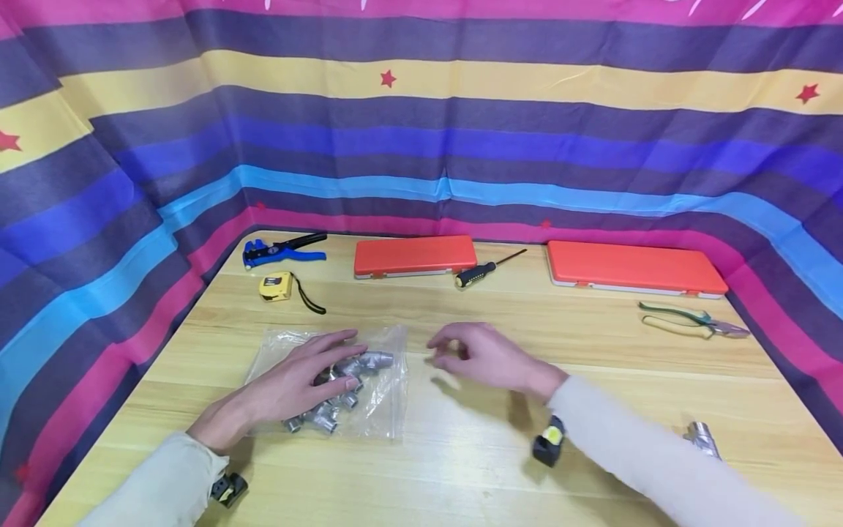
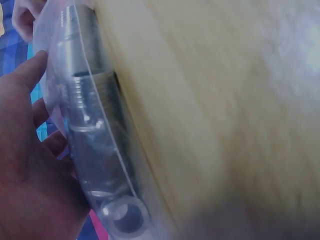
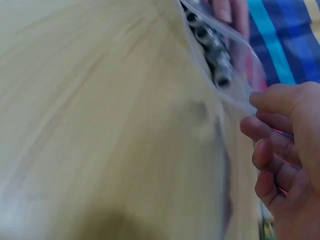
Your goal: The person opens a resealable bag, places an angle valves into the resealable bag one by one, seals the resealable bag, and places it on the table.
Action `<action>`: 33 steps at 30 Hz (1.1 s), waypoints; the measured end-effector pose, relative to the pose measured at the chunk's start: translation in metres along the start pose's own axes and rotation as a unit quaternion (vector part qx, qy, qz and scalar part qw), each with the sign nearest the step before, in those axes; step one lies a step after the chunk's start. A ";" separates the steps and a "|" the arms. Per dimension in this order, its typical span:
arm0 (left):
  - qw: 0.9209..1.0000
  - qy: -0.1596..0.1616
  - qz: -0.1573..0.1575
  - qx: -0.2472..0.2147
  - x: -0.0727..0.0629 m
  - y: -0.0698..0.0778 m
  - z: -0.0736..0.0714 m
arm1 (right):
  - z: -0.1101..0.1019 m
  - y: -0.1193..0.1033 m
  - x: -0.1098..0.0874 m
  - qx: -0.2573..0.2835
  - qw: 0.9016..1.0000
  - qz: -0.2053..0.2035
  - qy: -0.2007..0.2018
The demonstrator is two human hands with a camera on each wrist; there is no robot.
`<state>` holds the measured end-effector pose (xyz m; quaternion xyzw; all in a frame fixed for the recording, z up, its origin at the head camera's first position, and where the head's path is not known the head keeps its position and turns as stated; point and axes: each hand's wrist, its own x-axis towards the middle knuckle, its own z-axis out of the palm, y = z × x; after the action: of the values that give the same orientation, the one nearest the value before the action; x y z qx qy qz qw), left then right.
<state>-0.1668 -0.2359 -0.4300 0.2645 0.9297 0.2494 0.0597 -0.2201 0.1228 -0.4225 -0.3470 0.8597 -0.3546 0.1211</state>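
A clear zip bag [image 1: 385, 410] lies on the wooden table with several metal pipe fittings [image 1: 377, 361] inside. My left hand [image 1: 299, 380] rests across the bag with fingers spread over the fittings. Seen from the left wrist, threaded ends and an open round end of the fittings [image 2: 97, 145] show through the plastic beside the palm. Just right of the bag, my right hand [image 1: 487, 359] hovers with loosely bent fingers and nothing between them. The bag's open mouth [image 3: 235, 97] faces it in the right wrist view.
One loose metal fitting [image 1: 703, 439] lies by the right forearm. Toward the back are a wire stripper [image 1: 283, 251], a tape measure [image 1: 275, 286], two red cases [image 1: 415, 256], a screwdriver [image 1: 477, 274] and pliers [image 1: 698, 320]. Striped cloth [image 1: 448, 146] hangs around the table.
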 end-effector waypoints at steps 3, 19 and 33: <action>1.000 -0.002 0.000 0.001 0.000 0.000 0.000 | -0.027 0.017 -0.033 -0.012 0.999 0.021 0.021; 1.000 0.005 0.008 0.007 -0.001 0.000 0.000 | -0.111 0.096 -0.231 -0.102 0.958 0.207 0.169; 1.000 -0.005 0.008 0.005 0.003 -0.001 -0.001 | -0.099 0.126 -0.310 -0.077 0.936 0.316 0.133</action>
<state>-0.1706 -0.2355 -0.4295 0.2736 0.9284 0.2438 0.0615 -0.1029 0.4508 -0.4506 -0.0158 0.9580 -0.2737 0.0844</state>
